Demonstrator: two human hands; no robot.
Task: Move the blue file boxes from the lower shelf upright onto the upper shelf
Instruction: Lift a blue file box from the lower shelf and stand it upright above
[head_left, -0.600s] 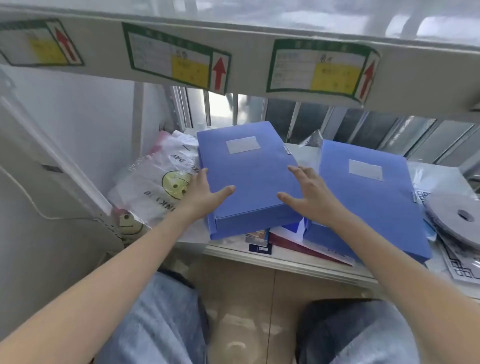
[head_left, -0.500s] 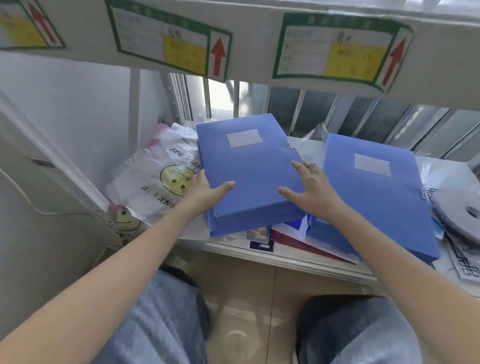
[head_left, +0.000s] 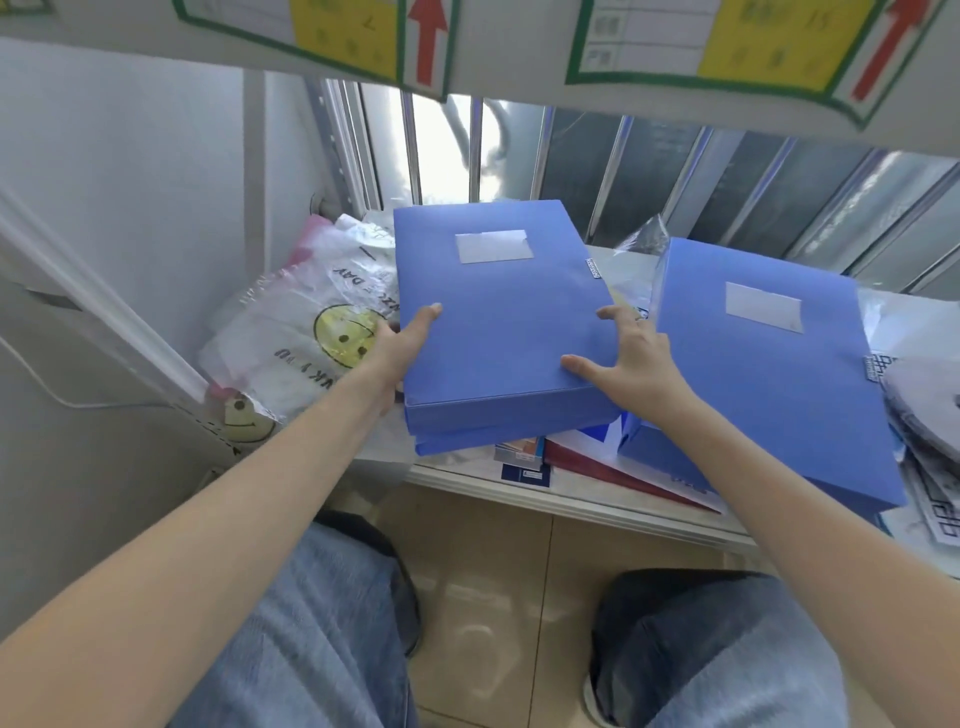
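Two blue file boxes lie flat on the lower shelf (head_left: 597, 501). The left blue file box (head_left: 498, 317) carries a grey label and rests on another blue box and some papers. My left hand (head_left: 402, 345) grips its left edge, thumb on top. My right hand (head_left: 631, 364) grips its right edge near the front corner, thumb on the lid. The right blue file box (head_left: 763, 374) lies flat beside it, untouched. The front rail of the upper shelf (head_left: 493, 57) runs across the top of the view, with labels and red arrows.
A clear plastic bag with yellow smiley faces (head_left: 311, 332) lies left of the boxes. Books and papers (head_left: 582, 457) stick out under the boxes. Grey discs and printed sheets (head_left: 924, 410) lie at the far right. Window bars (head_left: 675, 171) stand behind. My knees are below.
Both hands have slid outward from the lid to the left box's side edges and closed on it. The view has moved closer to the shelf.
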